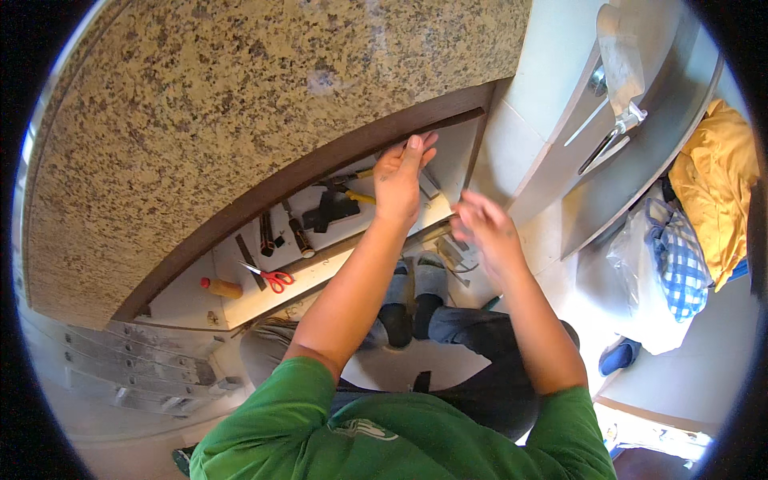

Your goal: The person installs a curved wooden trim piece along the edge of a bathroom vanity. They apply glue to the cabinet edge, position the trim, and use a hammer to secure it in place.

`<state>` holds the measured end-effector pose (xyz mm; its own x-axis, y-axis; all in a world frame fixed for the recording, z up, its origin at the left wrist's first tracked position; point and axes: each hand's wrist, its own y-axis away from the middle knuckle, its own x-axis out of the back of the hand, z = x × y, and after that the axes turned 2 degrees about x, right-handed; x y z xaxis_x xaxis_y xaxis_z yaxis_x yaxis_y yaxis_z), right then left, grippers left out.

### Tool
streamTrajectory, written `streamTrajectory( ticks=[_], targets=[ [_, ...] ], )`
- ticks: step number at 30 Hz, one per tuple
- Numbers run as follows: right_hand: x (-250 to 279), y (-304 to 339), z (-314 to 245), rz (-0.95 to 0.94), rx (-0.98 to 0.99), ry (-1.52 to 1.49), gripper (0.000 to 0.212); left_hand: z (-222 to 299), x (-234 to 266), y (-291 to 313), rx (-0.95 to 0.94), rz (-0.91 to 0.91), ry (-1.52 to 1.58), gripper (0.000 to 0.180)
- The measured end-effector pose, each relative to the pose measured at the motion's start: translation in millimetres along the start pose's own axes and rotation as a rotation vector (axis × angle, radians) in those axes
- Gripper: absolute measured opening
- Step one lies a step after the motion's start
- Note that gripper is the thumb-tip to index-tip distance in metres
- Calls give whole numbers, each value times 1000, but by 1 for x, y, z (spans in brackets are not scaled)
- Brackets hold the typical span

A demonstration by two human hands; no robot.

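Observation:
My left hand (398, 180) is raised to the brown front edge of the granite countertop (280, 80), above the right part of the open cabinet shelf (328, 254). Its thumb and fingers are pressed together; what they pinch, if anything, is too small to make out. To its right, my right hand (486, 228) is beside the shelf's right end, its fingers bent and smeared by motion. Below and left of my left hand lie a dark flat piece (334, 210), a yellow-handled tool (360, 196) and a black-handled tool (300, 240). Red-handled scissors (278, 280) rest farther left.
A wooden-handled tool with a red end (222, 288) lies at the shelf's left. My feet stand below the shelf. At right are a door with a metal handle (604, 148), a yellow cloth (712, 184) and a checked cloth (682, 264). A ladder (136, 368) lies at left.

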<state>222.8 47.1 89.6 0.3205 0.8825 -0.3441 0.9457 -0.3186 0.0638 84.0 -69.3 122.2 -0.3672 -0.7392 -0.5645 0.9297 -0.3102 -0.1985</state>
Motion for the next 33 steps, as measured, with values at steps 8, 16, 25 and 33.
streamTrajectory(
  ticks=[8, 16, 25, 33],
  targets=[
    [117, 110, 62, 133, -350, 536, 41, -15, -38, -7, 12, 128, 83, 25],
    [123, 99, 74, -28, -128, 887, 36, -21, -44, -11, -18, 118, 129, 20],
    [121, 100, 64, -43, -122, 858, 33, -36, -32, -26, -163, 68, 8, 24],
    [114, 100, 57, -50, -148, 872, 31, -22, -46, -19, -57, 137, -93, 25]
  ],
)
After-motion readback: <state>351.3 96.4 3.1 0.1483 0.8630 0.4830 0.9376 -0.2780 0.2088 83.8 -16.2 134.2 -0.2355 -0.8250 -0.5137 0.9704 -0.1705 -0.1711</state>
